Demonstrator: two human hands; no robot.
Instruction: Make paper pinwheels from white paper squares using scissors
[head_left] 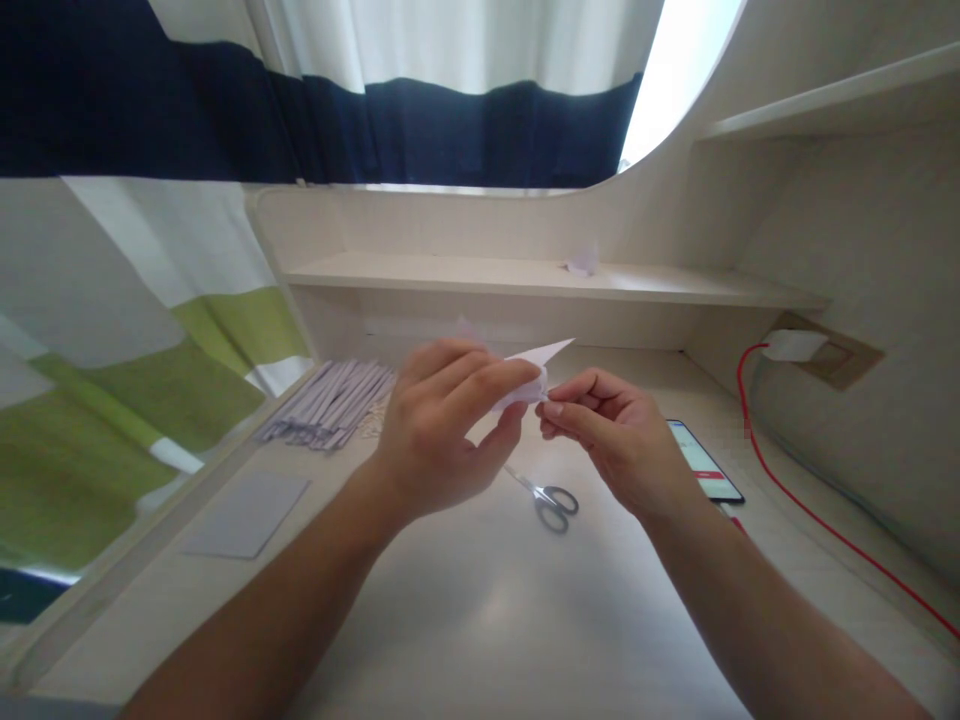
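Mid-fold: your left hand (pixel 442 430) and right hand (pixel 615 440) both pinch 1 folded paper strip (pixel 536 370), held above the desk (pixel 487 620) and scissors (pixel 551 500). The crease probably needs a firm press.

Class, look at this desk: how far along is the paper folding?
Done: a pile of paper strips lies cut at the left, and the scissors are set down. In hand: the left hand and right hand pinch a folded paper piece with a pointed tip. Left: one flat sheet lies unfolded.
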